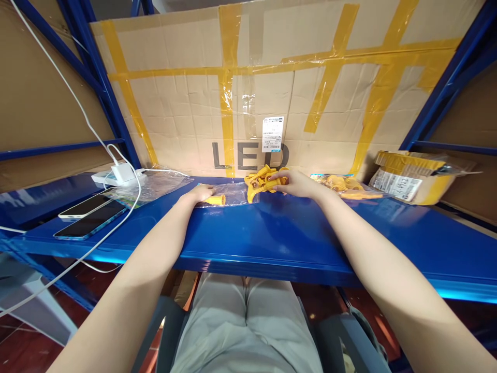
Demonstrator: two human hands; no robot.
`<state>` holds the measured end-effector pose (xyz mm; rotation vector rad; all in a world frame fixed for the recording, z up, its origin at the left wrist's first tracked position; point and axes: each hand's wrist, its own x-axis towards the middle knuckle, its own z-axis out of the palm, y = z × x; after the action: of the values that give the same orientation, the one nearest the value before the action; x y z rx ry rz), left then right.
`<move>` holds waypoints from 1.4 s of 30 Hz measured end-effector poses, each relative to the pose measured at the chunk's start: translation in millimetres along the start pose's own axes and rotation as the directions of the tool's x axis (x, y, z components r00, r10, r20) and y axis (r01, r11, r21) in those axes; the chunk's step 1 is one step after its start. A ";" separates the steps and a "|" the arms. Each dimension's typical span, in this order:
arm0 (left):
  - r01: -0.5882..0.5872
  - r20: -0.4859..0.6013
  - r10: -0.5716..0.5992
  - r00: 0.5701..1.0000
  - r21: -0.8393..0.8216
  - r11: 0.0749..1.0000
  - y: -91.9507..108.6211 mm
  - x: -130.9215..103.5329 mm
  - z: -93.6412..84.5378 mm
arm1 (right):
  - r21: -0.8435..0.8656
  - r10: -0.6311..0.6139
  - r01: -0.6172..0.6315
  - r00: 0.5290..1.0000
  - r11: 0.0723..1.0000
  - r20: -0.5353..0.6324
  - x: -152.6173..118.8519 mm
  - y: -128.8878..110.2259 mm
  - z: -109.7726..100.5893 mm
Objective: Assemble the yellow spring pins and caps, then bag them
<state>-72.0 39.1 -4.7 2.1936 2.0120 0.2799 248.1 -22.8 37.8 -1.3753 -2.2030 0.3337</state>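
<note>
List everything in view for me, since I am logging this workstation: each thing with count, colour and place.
blue metal shelf: one, blue, across the middle.
taped cardboard sheet printed LED: one, brown with yellow tape, behind the shelf.
yellow plastic parts: a pile, count unclear, centre back.
clear plastic bag: one, holds one yellow part, centre.
bag of yellow parts: one, right of the pile.
taped yellow package: one, far right.
smartphones: two, left.
white charger with cable: one, back left.
empty clear bag: one, beside the charger.
left hand: on the clear plastic bag.
right hand: gripping the pile.
</note>
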 end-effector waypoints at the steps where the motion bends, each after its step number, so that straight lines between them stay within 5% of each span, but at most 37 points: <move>1: 0.003 0.000 -0.003 1.000 0.004 1.000 -0.8 0.6 0.2 | -0.013 0.018 -0.017 0.999 1.000 0.029 0.0 0.3 1.0; 11: -0.038 0.015 0.038 0.999 0.017 0.999 0.5 0.4 0.4 | 0.038 0.006 -0.013 0.985 0.999 0.172 0.2 -1.7 21.1; 18: -0.131 0.063 0.130 0.989 0.015 0.991 17.8 -3.0 5.0 | 0.075 -0.131 0.124 0.987 0.989 0.097 1.3 -9.6 44.6; 25: -0.194 0.100 0.196 0.975 -0.026 0.981 35.8 -11.5 8.3 | -0.035 0.000 -0.003 0.998 0.999 -0.063 6.4 -11.9 56.5; 33: -0.212 0.109 0.213 0.971 -0.023 0.977 48.8 -22.6 7.9 | 0.127 -0.187 0.175 0.978 0.976 0.090 4.3 -15.9 66.3; 42: -0.233 0.100 0.231 0.968 0.010 0.972 60.2 -27.0 10.8 | 0.173 -0.246 0.250 0.968 0.953 -0.044 12.1 -12.1 77.4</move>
<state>-13.3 7.1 -1.9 2.4081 1.7172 0.1736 192.4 -12.8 -17.7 -0.9901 -2.2356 0.4090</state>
